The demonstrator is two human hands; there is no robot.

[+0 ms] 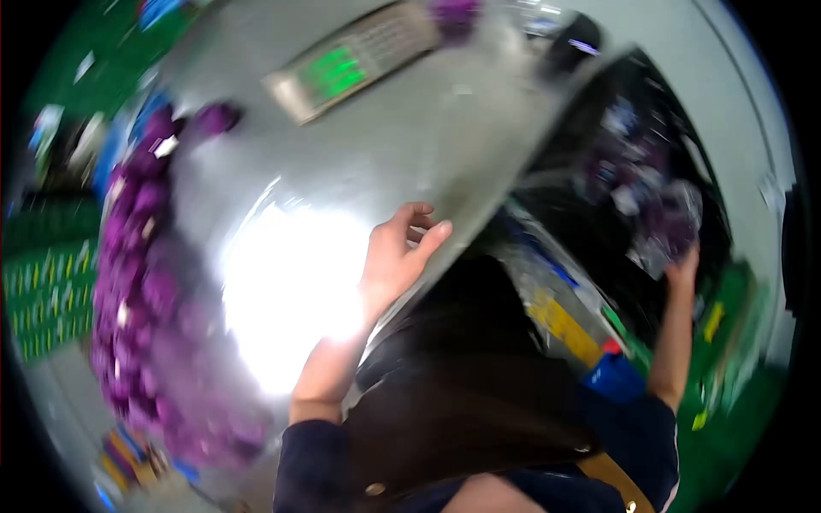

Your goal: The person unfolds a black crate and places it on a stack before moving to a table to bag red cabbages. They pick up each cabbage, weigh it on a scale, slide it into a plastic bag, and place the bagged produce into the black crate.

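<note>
My left hand [402,248] is over the metal table [359,162], its fingers curled but apart with nothing between them. At the right, my right hand [684,263] grips the lower edge of a clear plastic bag with something purple inside [671,222]. That bag is over a black container [556,184] where more bagged purple items [620,162] lie. Motion blurs the bag and the right fingers. A long heap of round purple vegetables [132,282] lines the left side of the table.
A scale with a green lit display [338,73] is on the table's far part, beside another purple item [456,17]. A dark object [573,44] stands at the far right. Green crates [50,295] are beyond the left edge. A blue object [614,376] is near my right arm.
</note>
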